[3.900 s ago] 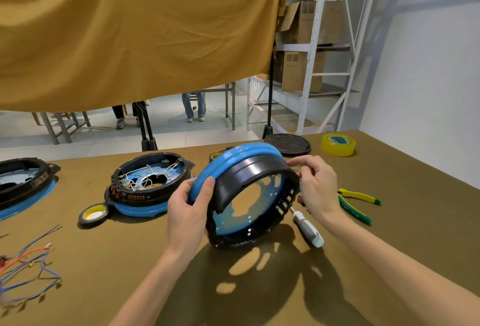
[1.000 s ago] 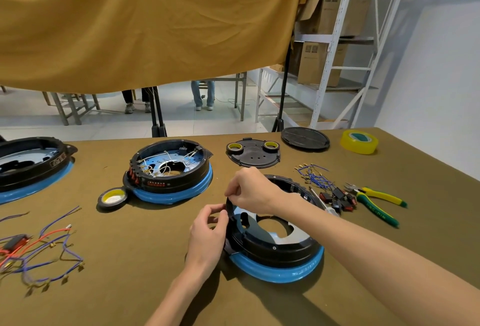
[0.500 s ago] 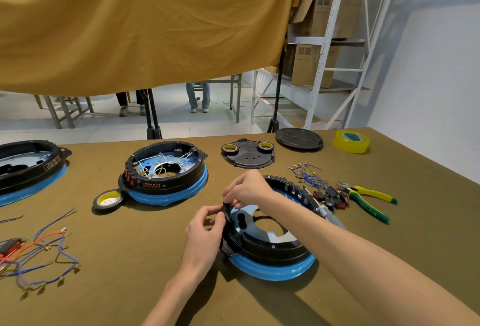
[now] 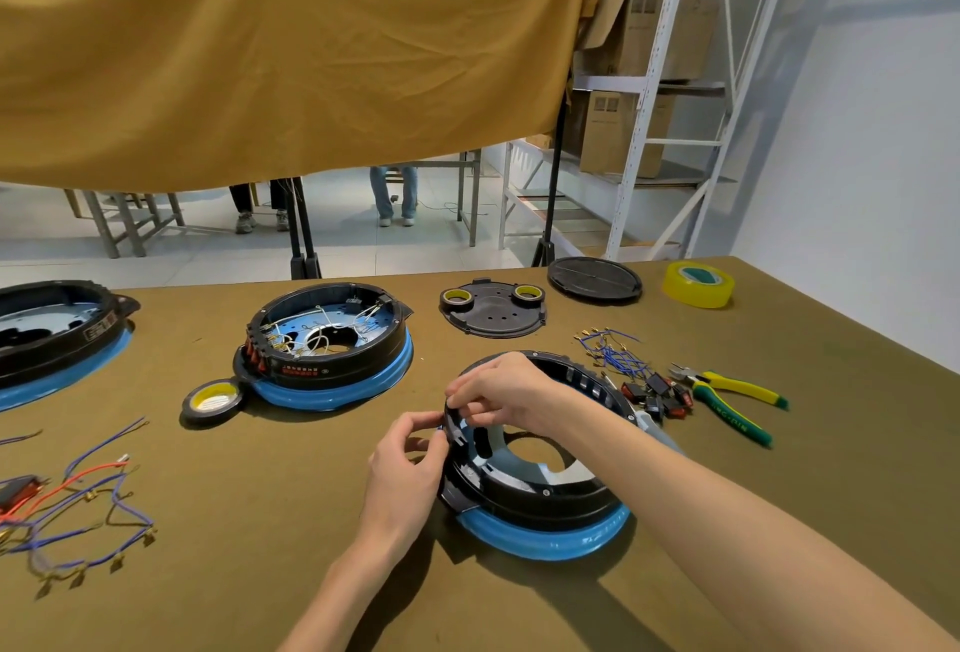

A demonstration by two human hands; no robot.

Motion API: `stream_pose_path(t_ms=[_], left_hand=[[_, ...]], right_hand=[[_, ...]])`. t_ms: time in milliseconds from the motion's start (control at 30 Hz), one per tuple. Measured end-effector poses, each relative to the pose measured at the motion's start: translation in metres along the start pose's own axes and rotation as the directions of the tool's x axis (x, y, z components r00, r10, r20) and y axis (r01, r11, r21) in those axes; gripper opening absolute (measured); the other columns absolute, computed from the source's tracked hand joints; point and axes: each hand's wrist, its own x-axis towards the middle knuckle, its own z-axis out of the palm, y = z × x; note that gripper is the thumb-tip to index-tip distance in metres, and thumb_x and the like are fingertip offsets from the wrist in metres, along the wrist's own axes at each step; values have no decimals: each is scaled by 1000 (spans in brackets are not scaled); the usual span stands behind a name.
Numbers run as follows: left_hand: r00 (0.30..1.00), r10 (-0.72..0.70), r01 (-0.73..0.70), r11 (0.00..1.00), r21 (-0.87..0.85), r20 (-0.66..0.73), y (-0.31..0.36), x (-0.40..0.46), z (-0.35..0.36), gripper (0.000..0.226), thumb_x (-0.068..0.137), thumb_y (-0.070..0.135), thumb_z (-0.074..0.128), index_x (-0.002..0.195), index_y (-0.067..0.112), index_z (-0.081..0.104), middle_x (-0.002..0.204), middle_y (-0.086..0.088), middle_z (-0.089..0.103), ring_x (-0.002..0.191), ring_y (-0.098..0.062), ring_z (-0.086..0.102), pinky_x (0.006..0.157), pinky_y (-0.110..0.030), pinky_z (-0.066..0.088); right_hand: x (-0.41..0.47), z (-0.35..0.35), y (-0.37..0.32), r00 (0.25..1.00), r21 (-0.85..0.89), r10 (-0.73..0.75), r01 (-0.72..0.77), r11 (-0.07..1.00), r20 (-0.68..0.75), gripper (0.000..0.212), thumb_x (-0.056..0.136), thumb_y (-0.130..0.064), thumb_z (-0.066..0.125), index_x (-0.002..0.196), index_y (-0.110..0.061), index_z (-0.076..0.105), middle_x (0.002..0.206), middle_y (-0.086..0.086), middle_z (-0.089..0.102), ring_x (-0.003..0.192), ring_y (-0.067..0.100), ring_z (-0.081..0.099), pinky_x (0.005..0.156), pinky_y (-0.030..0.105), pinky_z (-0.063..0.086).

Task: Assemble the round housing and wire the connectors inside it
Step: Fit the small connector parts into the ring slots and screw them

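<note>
Vs 3.9 s ago: the round housing [image 4: 540, 490] is no longer held up on edge with both hands; it now lies flat on the olive surface [image 4: 291, 521], open side up, blue ring at the bottom, centre-right near the person. Vs 0.5 s ago: almost no change, both hands at the same spot on its left rim.

Housing axis points up; it is round, so no long axis. Inside it: a pale blue-grey floor with a central hole, no wires visible in it.

Second housing [image 4: 327, 345] behind-left, also flat and open side up, holds white wires and a row of red connectors on its left wall. Third housing [image 4: 47, 334] at the left edge, partly cut off.

Black cover plate [image 4: 493, 319] carries two small tape rolls. Round black lid [image 4: 595, 278] and yellow tape roll [image 4: 698, 283] at the far edge.

Left hand [image 4: 405, 475] pinches something small at the outer left rim; cannot tell what. Right hand [image 4: 506, 391] has fingertips curled over the same rim from above. Hands nearly touching.

Pliers [image 4: 727, 399], loose connectors [image 4: 654, 391] and blue wires [image 4: 615, 347] to the right of the housing; wire bundle [image 4: 78, 511] on the left.
</note>
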Motion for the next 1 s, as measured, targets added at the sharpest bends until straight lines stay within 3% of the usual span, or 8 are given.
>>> stream_pose_path(t_ms=[67, 200, 300, 567, 733, 867, 1000], left_hand=[[1000, 4, -4, 1000, -12, 4, 0, -1, 0, 15, 101, 22, 62, 110, 32, 67, 103, 19, 71, 97, 5, 65, 70, -13, 55], [1000, 2, -2, 1000, 12, 2, 0, -1, -1, 16, 101, 22, 61, 111, 33, 67, 108, 16, 71, 103, -5, 66, 84, -28, 61], [1000, 7, -7, 1000, 11, 4, 0, -1, 0, 17, 101, 22, 61, 110, 35, 66, 109, 15, 70, 104, -6, 67, 83, -29, 61], [1000, 0, 0, 1000, 24, -1, 1, 0, 0, 19, 100, 20, 62, 113, 34, 66, 112, 15, 68, 105, -9, 66, 87, -39, 62], [1000, 0, 0, 999, 32, -4, 1, 0, 0, 21, 100, 18, 62, 110, 37, 66, 110, 17, 68, 102, -6, 66, 85, -37, 62], [1000, -2, 1, 999, 34, 4, 0, 0, 0, 22, 100, 18, 62, 111, 37, 65, 111, 17, 68, 104, -8, 66, 85, -35, 62], [1000, -1, 1, 999, 48, 2, 0, 1, 0, 21, 100, 19, 62, 112, 36, 65, 111, 17, 68, 104, -7, 65, 82, -28, 60]], right_hand=[[1, 0, -4, 1000, -16, -10, 11, 1000, 18, 15, 86, 6, 74, 101, 6, 75, 73, 10, 72, 58, 14, 67, 58, 23, 58], [4, -1, -8, 999, -88, -9, 12, 996, 35, 16, 87, 5, 73, 103, 7, 75, 74, 11, 71, 53, 12, 66, 55, 21, 56], [8, -3, -5, 999, -60, 19, -17, 998, 33, 12, 88, 4, 72, 99, 1, 77, 72, 9, 71, 54, 12, 65, 56, 22, 57], [10, -3, 2, 981, 70, 169, -175, 982, 92, 18, 89, 3, 68, 100, -8, 76, 90, 8, 67, 76, 17, 65, 59, 25, 58], [12, 2, 5, 977, 146, 213, -214, 966, 27, 19, 84, 3, 72, 98, -9, 68, 78, 5, 66, 61, 16, 65, 56, 25, 56], [8, 3, 4, 973, 197, 225, -231, 953, 52, 22, 86, -2, 73, 104, -9, 63, 76, 7, 65, 65, 19, 65, 55, 28, 57], [7, 5, 5, 983, 123, 182, -179, 976, -7, 20, 87, 0, 72, 106, -5, 65, 86, 10, 67, 70, 20, 67, 56, 28, 58]])
